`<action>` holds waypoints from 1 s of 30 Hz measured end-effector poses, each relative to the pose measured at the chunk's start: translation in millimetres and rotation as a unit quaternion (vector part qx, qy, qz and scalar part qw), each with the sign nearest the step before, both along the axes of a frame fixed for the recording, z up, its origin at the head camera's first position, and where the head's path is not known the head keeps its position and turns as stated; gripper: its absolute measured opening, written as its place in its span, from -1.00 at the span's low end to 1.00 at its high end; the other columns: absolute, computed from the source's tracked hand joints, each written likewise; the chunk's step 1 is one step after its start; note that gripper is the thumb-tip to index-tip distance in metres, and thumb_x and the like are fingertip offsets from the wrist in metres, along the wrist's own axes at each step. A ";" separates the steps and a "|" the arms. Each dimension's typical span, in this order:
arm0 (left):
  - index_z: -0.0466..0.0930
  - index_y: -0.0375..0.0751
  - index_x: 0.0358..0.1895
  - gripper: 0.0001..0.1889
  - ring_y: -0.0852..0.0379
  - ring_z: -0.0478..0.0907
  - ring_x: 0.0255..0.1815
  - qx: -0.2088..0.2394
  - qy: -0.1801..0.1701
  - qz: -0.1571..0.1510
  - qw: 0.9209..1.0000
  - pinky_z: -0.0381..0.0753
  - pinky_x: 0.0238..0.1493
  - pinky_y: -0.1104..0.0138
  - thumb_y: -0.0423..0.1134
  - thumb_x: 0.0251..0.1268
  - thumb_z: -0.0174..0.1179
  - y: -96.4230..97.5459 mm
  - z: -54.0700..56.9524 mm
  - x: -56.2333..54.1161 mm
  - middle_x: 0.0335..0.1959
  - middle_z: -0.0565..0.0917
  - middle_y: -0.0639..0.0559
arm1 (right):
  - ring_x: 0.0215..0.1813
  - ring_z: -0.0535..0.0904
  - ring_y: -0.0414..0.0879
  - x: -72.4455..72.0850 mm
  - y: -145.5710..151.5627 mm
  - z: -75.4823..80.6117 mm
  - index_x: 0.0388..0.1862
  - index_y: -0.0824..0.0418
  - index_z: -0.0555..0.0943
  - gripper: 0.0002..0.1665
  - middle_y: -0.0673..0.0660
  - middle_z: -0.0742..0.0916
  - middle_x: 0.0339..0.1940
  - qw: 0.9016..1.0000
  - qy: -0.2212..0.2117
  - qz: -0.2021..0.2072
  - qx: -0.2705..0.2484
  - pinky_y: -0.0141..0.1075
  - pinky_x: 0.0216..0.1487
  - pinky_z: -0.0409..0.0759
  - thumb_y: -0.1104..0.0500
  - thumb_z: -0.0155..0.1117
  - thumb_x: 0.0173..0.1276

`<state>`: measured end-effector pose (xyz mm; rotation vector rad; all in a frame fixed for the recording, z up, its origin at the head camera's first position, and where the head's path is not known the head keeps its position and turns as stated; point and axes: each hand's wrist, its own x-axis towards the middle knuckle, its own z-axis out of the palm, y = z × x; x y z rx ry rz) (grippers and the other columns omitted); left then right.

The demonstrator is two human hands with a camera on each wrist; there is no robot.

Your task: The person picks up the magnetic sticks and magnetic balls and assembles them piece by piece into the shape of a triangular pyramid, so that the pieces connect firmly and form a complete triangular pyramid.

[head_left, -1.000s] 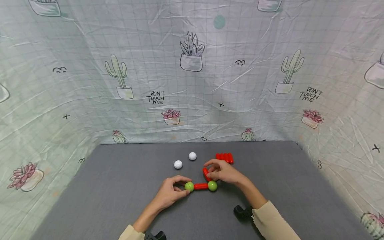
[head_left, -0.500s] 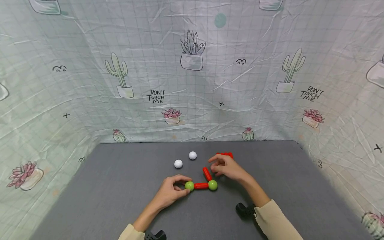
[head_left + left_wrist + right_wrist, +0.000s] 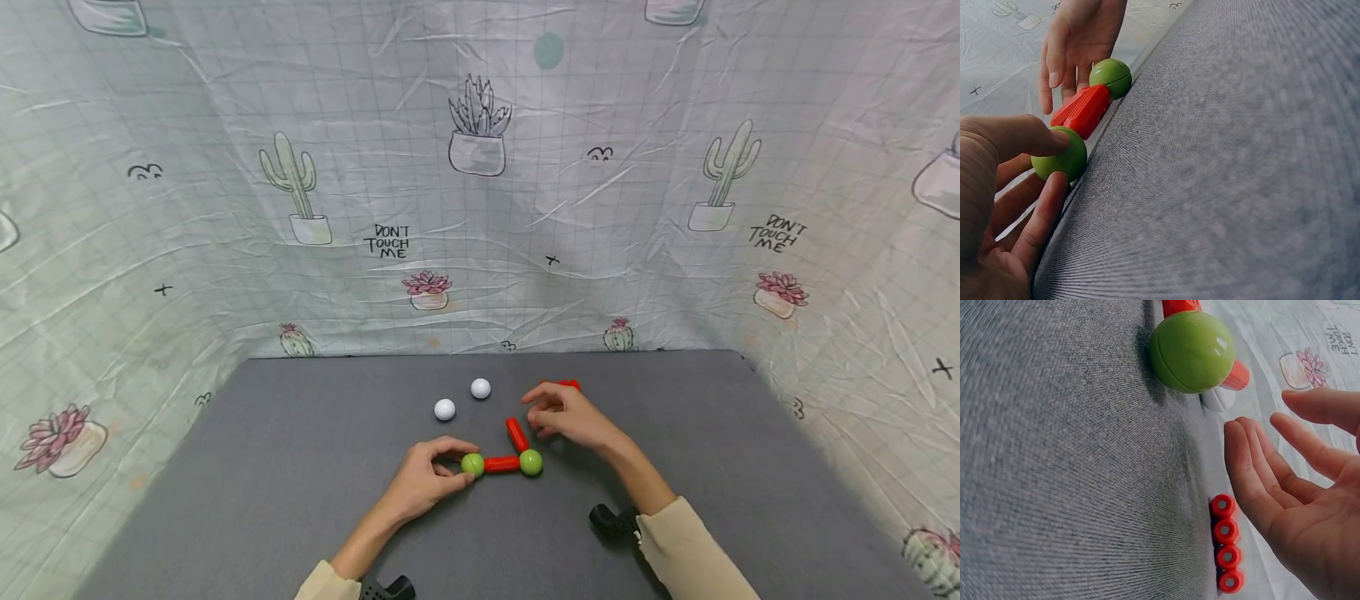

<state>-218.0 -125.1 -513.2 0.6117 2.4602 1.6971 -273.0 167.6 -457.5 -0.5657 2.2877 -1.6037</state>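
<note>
Wrinkled cloth printed with cacti fills the frame's top and sides, a grey worktop its lower centre.

A wrinkled, pale cloth printed with a grid, potted cacti and "DON'T TOUCH ME" lettering spans the upper frame and both sides, behind a dark gray surface across the lower center.
</note>
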 end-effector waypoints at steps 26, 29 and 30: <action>0.75 -0.20 0.09 -0.63 0.30 0.63 -0.47 0.005 -0.001 -0.002 1.000 0.63 -0.38 0.45 -0.36 0.18 0.46 -0.3 -0.5 -0.7 -0.05 0.79 -0.17 | 0.07 0.71 0.24 -43.1 -36.6 23.4 0.28 0.25 0.62 -0.60 0.34 0.75 0.13 0.988 0.079 0.016 0.131 0.03 -0.04 0.75 0.21 0.20 0.53; 0.75 -0.19 0.10 -0.63 0.30 0.62 -0.48 0.004 -0.005 -0.002 1.000 0.62 -0.39 0.45 -0.37 0.18 0.46 -0.1 -0.3 -0.3 -0.04 0.79 -0.16 | 0.09 0.72 0.22 -52.7 -42.3 26.0 0.33 0.23 0.60 -0.58 0.32 0.74 0.16 0.981 0.092 0.043 0.165 -0.01 -0.04 0.76 0.20 0.18 0.56; 0.75 -0.18 0.10 -0.63 0.30 0.62 -0.49 0.004 -0.006 -0.002 1.000 0.62 -0.39 0.45 -0.37 0.19 0.46 -0.1 -0.4 -0.3 -0.04 0.79 -0.15 | 0.09 0.72 0.19 -55.4 -43.8 26.7 0.35 0.21 0.60 -0.58 0.31 0.73 0.18 0.978 0.094 0.051 0.180 -0.03 -0.05 0.76 0.20 0.18 0.57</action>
